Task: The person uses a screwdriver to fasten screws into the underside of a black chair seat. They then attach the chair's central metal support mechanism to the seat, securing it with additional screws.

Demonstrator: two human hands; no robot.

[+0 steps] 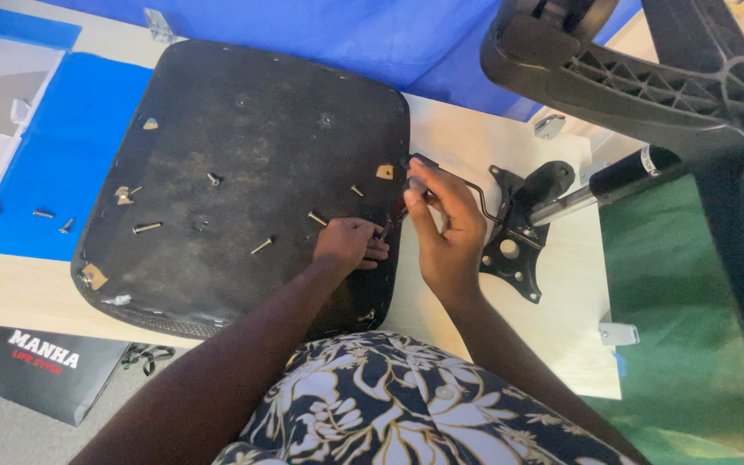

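A black chair seat [243, 164] lies upside down on a pale wooden table [492, 146], with several loose bolts [262, 245] on its underside. My left hand [350, 243] rests fingers-down at the seat's right edge, near a bolt [317, 219]. My right hand [443, 224] is closed around the black knob of a thin bent lever [467, 185] that runs to a black metal tilt mechanism plate [514, 232] beside the seat.
A gas lift cylinder [604, 185] lies behind the plate. A black star-shaped chair base [647, 77] fills the upper right. Blue sheets [53, 164] at left hold small screws [43, 213]. A black bag [40, 366] lies on the floor below the table.
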